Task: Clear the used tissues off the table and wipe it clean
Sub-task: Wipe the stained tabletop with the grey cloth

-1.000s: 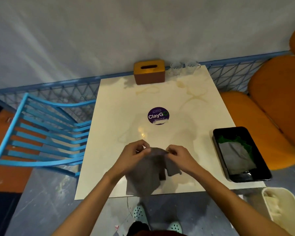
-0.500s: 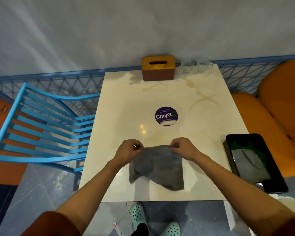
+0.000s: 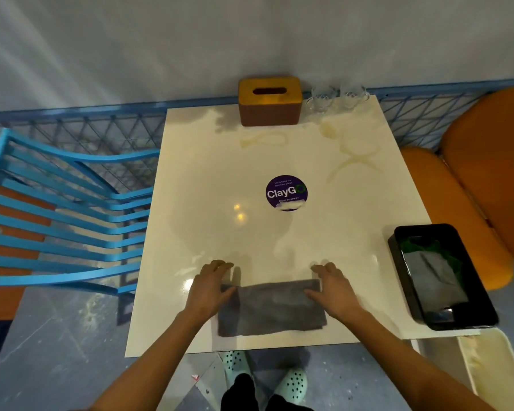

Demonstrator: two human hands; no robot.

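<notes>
The folded grey cloth (image 3: 270, 307) lay flat at the middle of the counter's (image 3: 220, 179) near edge. The left hand (image 3: 209, 287) pressed its left end and the right hand (image 3: 333, 289) its right end, fingers straight, loosely spread, gripping nothing. Brownish streaks (image 3: 350, 161) marked the far right corner, near the glasses (image 3: 336, 97) and tissue box (image 3: 270, 100). A wide sweep there could knock the glasses over the far edge, and a sideways one could shove the black tray (image 3: 439, 274) off the near right corner.
</notes>
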